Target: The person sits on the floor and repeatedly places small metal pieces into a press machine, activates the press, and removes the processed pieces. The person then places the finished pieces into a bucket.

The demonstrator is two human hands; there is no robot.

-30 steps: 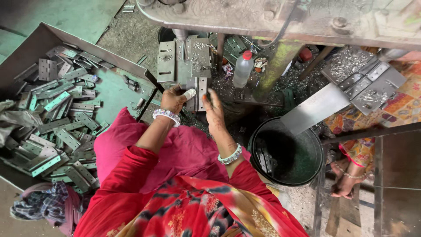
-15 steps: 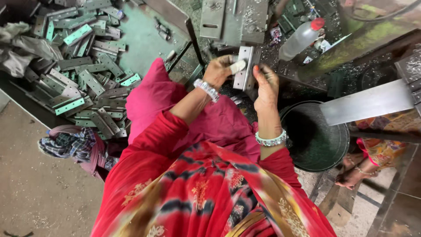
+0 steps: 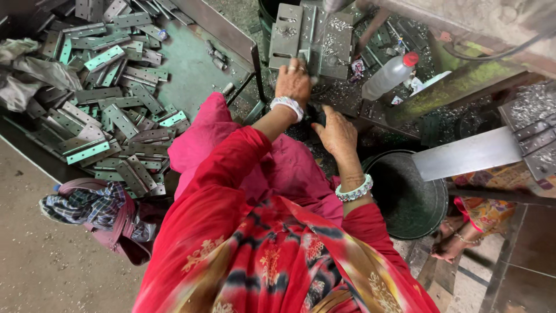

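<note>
Left hand [image 3: 293,81] now flat on the metal plate [image 3: 315,37] at top centre of the bench [image 3: 347,98], fingers pressing it, no longer pinching. Right hand [image 3: 337,132] lower, released, empty. Hinges [image 3: 98,87] heaped upper left.

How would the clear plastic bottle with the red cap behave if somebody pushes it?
The plastic bottle lies on its side among metal shavings, so it would probably roll or slide rather than tip. It looks thin-walled and mostly empty, so likely light and easy to dent. Its red cap seems closed, so spilling appears unlikely.
</note>
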